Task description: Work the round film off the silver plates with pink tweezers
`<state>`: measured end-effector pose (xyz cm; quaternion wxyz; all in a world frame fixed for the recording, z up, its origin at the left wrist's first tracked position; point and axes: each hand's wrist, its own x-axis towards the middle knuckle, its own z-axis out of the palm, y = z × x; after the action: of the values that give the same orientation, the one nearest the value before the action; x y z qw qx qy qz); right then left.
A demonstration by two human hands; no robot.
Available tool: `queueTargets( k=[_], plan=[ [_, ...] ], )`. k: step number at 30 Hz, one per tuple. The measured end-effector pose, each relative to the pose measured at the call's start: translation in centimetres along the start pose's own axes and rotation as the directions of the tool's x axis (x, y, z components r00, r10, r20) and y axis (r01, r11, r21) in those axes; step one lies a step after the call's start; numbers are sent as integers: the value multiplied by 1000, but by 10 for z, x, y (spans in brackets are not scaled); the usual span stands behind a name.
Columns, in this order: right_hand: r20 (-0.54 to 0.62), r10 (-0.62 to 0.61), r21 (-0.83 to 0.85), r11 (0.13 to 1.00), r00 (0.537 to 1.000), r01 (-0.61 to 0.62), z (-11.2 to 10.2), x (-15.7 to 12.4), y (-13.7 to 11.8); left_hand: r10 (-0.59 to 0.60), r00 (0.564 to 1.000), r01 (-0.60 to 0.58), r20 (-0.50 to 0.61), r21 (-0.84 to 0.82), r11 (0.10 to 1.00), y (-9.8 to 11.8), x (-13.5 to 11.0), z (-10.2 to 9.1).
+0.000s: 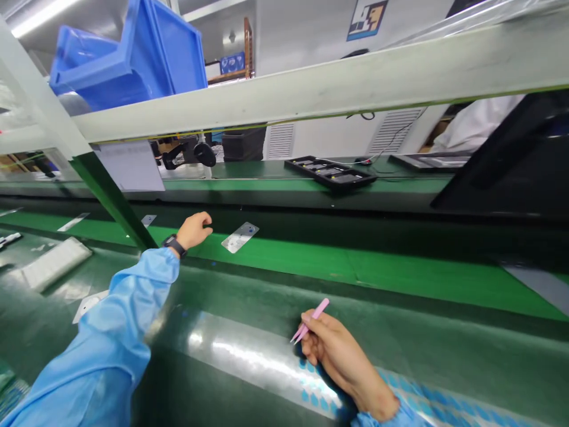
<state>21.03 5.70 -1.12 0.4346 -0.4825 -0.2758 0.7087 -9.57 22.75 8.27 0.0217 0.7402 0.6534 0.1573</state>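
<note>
My left hand [193, 231] reaches out over the green conveyor belt [284, 261] with its fingers curled and nothing visible in them. It has a black wristwatch [175, 245] on the wrist and a light blue sleeve [106, 338]. Just to its right, a small silver plate [240, 237] lies flat on the belt, not touched. My right hand [342, 362] grips pink tweezers [310, 320] and rests above a clear film sheet [262, 356] printed with blue teardrop marks. The sheet runs under that hand, which hides part of it.
Blue plastic bins [128, 56] sit on a shelf above a pale crossbar [311, 89]. A green post [111, 198] slants down to the belt. Farther off stand a black compartment tray [329, 173] and a dark monitor edge [502, 160]. White sheets [56, 264] lie at the left.
</note>
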Motion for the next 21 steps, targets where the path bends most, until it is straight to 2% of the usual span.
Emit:
queueTargets(
  k=[3,6,8,10,14,18,21],
  plan=[
    [-5,1,-25,1000,1000,-2,1,0,-2,-73,991,69,109,43,997,-57,-61,-18],
    [-9,-7,-42,999,1000,6,0,1,-3,-212,956,190,204,123,974,-110,-124,-37],
    [-2,-12,-59,998,1000,12,0,2,-4,-301,919,260,255,180,949,-137,-158,-47],
    [9,-26,-82,996,1000,27,0,3,-4,-370,882,313,290,225,923,-157,-182,-51],
    [-4,-62,-101,993,998,61,1,1,-5,-433,835,366,339,246,898,-179,-198,-51],
    [-25,-75,-91,993,997,73,3,-1,-5,-433,811,367,392,234,900,-186,-190,-49],
    [-8,-111,-114,987,994,109,1,-1,-3,-413,811,344,415,233,910,-186,-183,-48]
  ],
)
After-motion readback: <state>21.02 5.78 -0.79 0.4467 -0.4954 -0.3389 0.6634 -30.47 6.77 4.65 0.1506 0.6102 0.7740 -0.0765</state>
